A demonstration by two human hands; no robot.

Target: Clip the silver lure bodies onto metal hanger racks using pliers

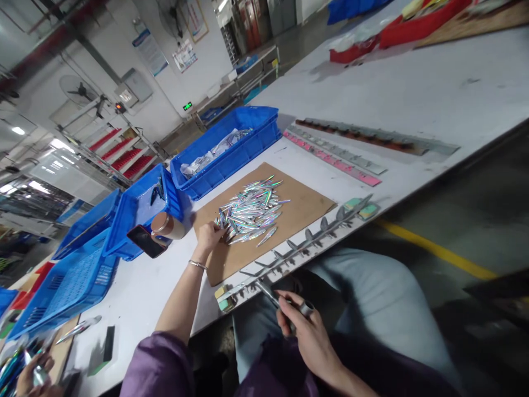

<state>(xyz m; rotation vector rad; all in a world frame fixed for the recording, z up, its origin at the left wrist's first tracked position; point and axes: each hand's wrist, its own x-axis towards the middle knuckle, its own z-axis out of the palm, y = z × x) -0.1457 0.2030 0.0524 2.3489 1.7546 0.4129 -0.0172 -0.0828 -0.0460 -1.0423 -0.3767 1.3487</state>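
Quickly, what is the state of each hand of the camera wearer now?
Left hand: fingers bent at the shiny pile's edge; whether it grips a piece cannot be told.
Right hand: closed, holding a silvery tool.

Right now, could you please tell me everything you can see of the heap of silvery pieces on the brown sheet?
The heap of silvery pieces is made of many slim, pointed, glossy bodies with green and violet glints; whether they are metal or plastic, I cannot tell. They lie loose at mixed angles, overlapping, on the brown sheet, with a few straying at the edges. The left hand has its fingertips at the heap's left side.
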